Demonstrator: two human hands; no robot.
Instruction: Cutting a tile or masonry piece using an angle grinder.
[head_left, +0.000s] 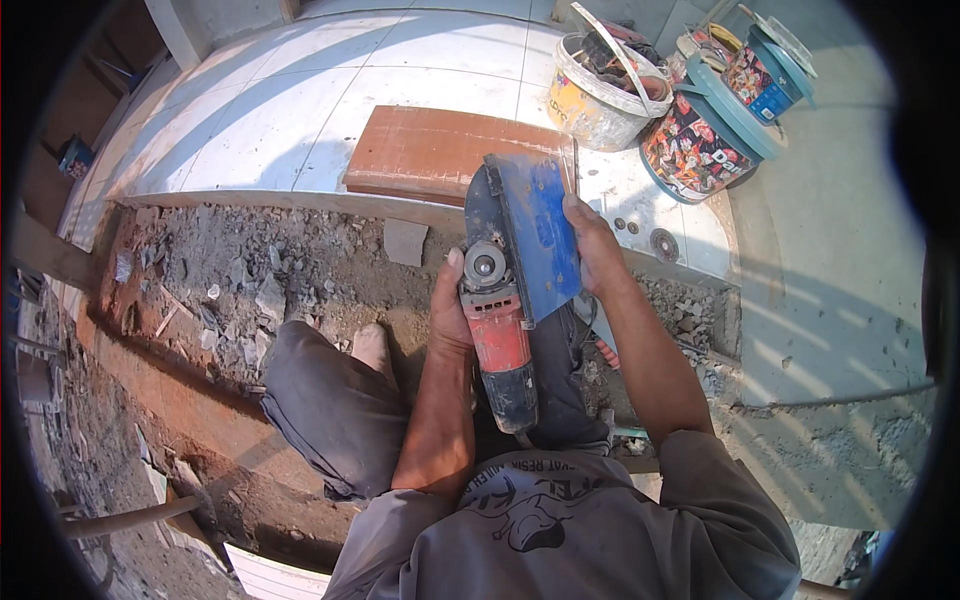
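Observation:
Above my lap I hold a red and black angle grinder [497,345], its round metal spindle end facing up. A flat, scuffed blue metal plate [545,235] stands along its right side, next to a dark curved guard [481,205]. My left hand [452,305] is closed around the left side of the grinder's red body, most fingers hidden beneath it. On the plate's right edge, my right hand [597,245] grips with the thumb on top. A small cutting disc [664,245] and two small round metal pieces [625,225] lie on the white tile beyond my right hand.
Brown tiles [430,150] lie on the white tiled floor [300,110] ahead. A white bucket [605,105] with tools and blue-green buckets [700,145] stand at the far right. Broken rubble [240,270] fills the trench around my legs. A red-handled tool [607,354] lies beside my right forearm.

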